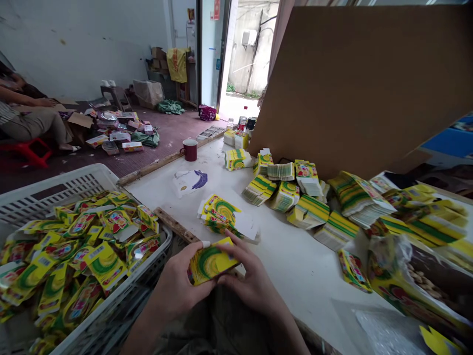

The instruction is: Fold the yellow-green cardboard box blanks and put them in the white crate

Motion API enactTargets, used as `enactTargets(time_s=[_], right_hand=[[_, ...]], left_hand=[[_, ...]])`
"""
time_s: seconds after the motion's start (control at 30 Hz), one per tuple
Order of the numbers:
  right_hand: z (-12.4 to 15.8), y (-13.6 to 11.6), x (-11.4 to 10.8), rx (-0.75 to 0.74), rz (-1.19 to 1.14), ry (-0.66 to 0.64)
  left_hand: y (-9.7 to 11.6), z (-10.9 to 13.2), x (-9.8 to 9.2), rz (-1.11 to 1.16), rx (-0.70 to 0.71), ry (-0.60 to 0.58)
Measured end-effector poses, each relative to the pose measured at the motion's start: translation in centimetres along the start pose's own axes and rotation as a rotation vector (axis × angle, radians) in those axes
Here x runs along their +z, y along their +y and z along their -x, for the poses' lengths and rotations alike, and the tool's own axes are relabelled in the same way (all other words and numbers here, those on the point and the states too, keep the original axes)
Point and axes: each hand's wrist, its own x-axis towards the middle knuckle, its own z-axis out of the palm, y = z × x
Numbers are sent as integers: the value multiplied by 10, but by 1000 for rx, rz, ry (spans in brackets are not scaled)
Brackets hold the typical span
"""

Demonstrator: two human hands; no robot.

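Note:
Both my hands grip one small yellow-and-green carton (210, 261) just in front of my lap, at the near edge of the white table (295, 266). My left hand (177, 286) clasps its left end with the thumb on top. My right hand (247, 276) pinches the right end, fingers curled over the flap. Just beyond the carton lies a loose pile of flat carton blanks (225, 217). To my left, a white plastic crate (74, 182) is heaped with several finished cartons (84, 246) of the same print.
Stacks of flat blanks (310, 197) run along the table beneath a big leaning cardboard sheet (354, 84). A red mug (190, 149) and cans stand at the far end. An open bag (417, 276) lies at right. A seated person (25, 118) works at far left among floor clutter.

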Motion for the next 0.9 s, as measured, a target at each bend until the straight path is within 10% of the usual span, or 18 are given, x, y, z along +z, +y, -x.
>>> enactTargets(time_s=[0.17,0.23,0.9], right_hand=[[-37,14,-2,56,282,317],[-53,20,-5,112,471,301],[-62,3,-11,188,273,228]], left_hand=[[-10,-18,-21,873,-66,768],[-17,-24,-27,1011,-155,880],[-11,-13,36,956,-339,336]])
